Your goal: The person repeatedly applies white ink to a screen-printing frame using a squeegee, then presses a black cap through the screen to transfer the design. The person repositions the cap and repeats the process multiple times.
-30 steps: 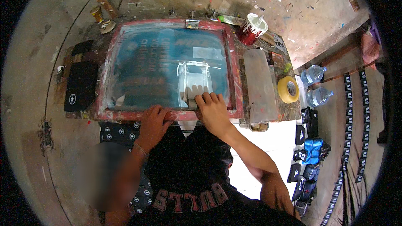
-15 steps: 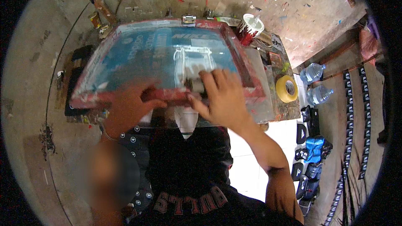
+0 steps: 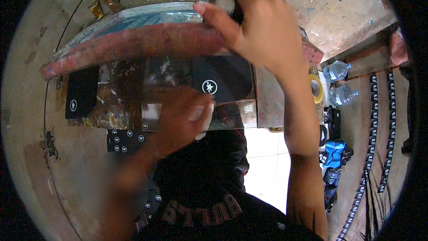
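Observation:
A red-edged screen printing frame [image 3: 147, 44] with blue mesh is tilted up, its near side raised off the table. My right hand [image 3: 267, 31] is at the frame's raised edge on the right. It is closed round a dark and grey squeegee [image 3: 229, 6], the thumb reaching over the rim. Below the frame lies a black fabric piece [image 3: 223, 73] with a white round star emblem. My left hand [image 3: 183, 111], smeared by motion, is low over the table's near edge, just left of that emblem. A white strip [image 3: 206, 122] shows beside its fingers; whether they hold it is unclear.
Another black piece [image 3: 80, 96] with an emblem lies at the table's left. Several more emblem pieces [image 3: 127, 140] are below the near edge. A roll of yellowish tape [image 3: 316, 88] sits at the right, with clear plastic bottles [image 3: 337, 71] beyond it.
The frame's near side has swung up from the table, uncovering the black piece. My right hand has risen with the squeegee. My left hand has left the frame's rim and moved right and nearer.

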Motion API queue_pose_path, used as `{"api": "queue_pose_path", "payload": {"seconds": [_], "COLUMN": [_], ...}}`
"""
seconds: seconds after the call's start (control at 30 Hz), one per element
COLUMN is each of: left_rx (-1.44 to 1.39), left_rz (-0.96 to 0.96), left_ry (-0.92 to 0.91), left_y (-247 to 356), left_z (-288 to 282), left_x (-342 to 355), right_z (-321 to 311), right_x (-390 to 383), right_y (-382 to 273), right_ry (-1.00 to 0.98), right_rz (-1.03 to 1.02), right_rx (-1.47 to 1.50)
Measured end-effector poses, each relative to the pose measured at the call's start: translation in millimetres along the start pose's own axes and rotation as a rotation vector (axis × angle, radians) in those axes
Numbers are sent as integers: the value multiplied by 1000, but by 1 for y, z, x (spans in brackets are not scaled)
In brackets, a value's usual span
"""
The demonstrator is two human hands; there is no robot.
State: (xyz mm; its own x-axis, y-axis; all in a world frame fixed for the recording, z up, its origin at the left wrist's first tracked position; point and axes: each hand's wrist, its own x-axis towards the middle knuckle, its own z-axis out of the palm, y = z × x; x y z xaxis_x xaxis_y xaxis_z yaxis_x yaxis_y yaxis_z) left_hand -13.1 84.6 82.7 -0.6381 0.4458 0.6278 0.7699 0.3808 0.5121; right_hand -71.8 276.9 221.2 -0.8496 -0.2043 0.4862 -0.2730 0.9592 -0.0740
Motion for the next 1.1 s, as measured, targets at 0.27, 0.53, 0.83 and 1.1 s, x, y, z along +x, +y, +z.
{"api": "queue_pose_path", "payload": {"seconds": [0.27,0.53,0.83,1.1], "left_rx": [223,456,456,361], "left_rz": [32,-294,-415,-980], "left_ry": [-452,-421,-377,409], "left_y": [-35,-84,-77,-42], "left_z": [187,22,-1,-21], "left_x": [-54,-121,-154,-260], "right_z": [-20,-26,-22,-20], "right_x": [46,49,74,86], "right_y": [3,-15,22,68], "right_ry": [98,159,-51,-45], "right_rz": [4,32,5,-147], "right_rx": [144,73,178,53]}}
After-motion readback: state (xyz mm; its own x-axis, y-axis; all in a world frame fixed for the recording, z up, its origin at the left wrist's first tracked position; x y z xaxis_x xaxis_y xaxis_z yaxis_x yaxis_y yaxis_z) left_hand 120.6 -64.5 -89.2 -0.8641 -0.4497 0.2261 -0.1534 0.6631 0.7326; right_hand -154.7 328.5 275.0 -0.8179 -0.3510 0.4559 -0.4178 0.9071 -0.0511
